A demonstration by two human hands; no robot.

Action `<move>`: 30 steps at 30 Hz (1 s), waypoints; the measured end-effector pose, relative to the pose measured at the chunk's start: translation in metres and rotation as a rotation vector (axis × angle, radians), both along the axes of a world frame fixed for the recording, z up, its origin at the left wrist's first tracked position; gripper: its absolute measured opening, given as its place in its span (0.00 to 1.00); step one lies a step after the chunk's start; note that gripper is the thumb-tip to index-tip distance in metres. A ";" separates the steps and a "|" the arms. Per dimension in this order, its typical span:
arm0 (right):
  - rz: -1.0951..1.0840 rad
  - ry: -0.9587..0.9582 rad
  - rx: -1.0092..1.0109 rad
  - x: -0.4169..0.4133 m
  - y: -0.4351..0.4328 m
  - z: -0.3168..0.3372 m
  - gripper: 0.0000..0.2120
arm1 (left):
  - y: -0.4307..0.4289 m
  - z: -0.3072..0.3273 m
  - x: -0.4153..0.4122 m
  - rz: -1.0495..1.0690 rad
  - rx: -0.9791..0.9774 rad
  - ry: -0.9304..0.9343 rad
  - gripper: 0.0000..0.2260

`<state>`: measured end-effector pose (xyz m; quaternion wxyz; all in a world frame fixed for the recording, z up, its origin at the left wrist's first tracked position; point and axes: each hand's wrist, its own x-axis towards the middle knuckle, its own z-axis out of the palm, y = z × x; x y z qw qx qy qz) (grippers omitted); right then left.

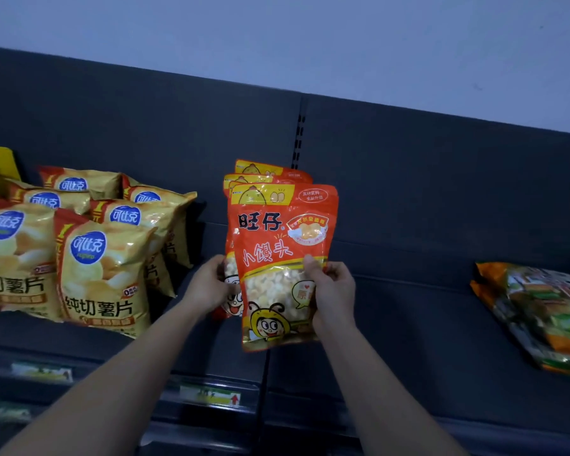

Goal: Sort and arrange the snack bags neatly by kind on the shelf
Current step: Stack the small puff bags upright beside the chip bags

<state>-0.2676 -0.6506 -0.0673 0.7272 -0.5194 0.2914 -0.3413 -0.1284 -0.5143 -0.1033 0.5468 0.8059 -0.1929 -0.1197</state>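
While yellow chip bags (102, 268) are sitting grouped, left hand (211, 286) and right hand (334, 291) are gripping the red bags (278, 238), seemingly squaring them; green-orange bag (540, 311) lying apart, unsorted.

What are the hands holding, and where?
Right hand grips the front orange bag by its right edge; left hand holds the bag behind by its left edge.

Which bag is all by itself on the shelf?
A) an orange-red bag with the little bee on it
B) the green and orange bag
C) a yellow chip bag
B: the green and orange bag lies alone at the right of the shelf, while the orange-red bags and the yellow chip bags sit in bunches.
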 end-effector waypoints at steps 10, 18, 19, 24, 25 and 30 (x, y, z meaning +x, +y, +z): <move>-0.046 0.019 0.122 0.027 0.040 -0.021 0.13 | 0.037 -0.004 -0.023 -0.094 -0.285 0.053 0.24; 0.219 0.181 -0.113 0.006 0.030 -0.030 0.17 | 0.033 -0.008 -0.026 -0.122 0.031 -0.151 0.20; 0.284 0.189 -0.156 0.003 0.027 -0.031 0.20 | 0.032 -0.010 -0.025 -0.106 0.036 -0.176 0.20; 0.455 0.366 -0.417 -0.004 0.016 -0.038 0.32 | 0.028 -0.015 -0.028 -0.024 -0.001 -0.178 0.18; 0.427 0.379 -0.462 -0.004 0.014 -0.037 0.29 | 0.028 -0.015 -0.028 -0.026 -0.011 -0.168 0.17; 0.204 0.433 -0.687 -0.001 0.012 -0.038 0.18 | 0.031 -0.016 -0.029 -0.044 -0.057 -0.161 0.18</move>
